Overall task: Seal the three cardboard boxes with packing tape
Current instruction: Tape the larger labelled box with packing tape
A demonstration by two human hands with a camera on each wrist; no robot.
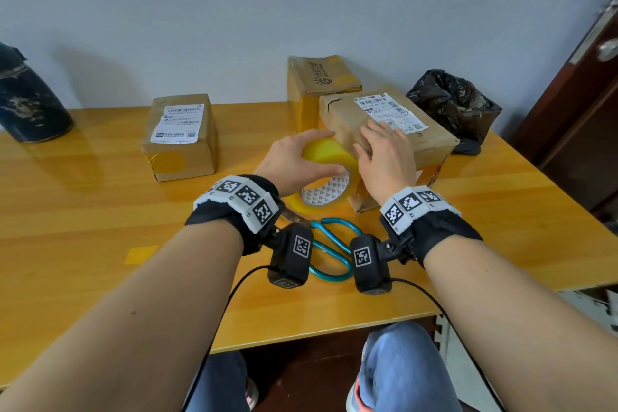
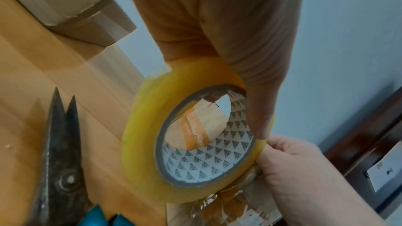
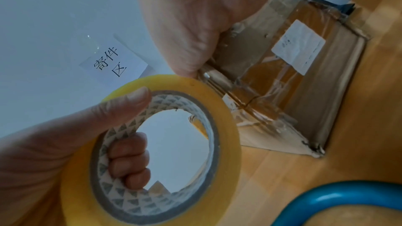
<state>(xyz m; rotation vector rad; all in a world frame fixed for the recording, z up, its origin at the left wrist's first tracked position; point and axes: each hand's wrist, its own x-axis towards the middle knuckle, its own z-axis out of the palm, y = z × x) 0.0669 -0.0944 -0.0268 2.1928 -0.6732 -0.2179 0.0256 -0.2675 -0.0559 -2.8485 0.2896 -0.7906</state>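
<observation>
My left hand (image 1: 294, 160) grips the yellow packing tape roll (image 1: 334, 157), held on edge against the near corner of the nearest cardboard box (image 1: 431, 140). In the right wrist view its thumb lies on the tape roll (image 3: 226, 126) and its fingers curl through the core. My right hand (image 1: 384, 154) lies flat on that box's top beside a white label, fingers straight. A second labelled box (image 1: 180, 137) stands to the left, a third box (image 1: 321, 77) behind. In the left wrist view the tape roll (image 2: 141, 143) hangs under my left hand (image 2: 217, 23).
Blue-handled scissors (image 1: 334, 244) lie on the wooden table (image 1: 100, 227) just under my wrists, blades (image 2: 58, 143) pointing left. A dark flask (image 1: 26, 100) stands far left, a black bag (image 1: 454, 104) at the back right. A strip of yellow tape (image 1: 142, 254) is stuck to the table.
</observation>
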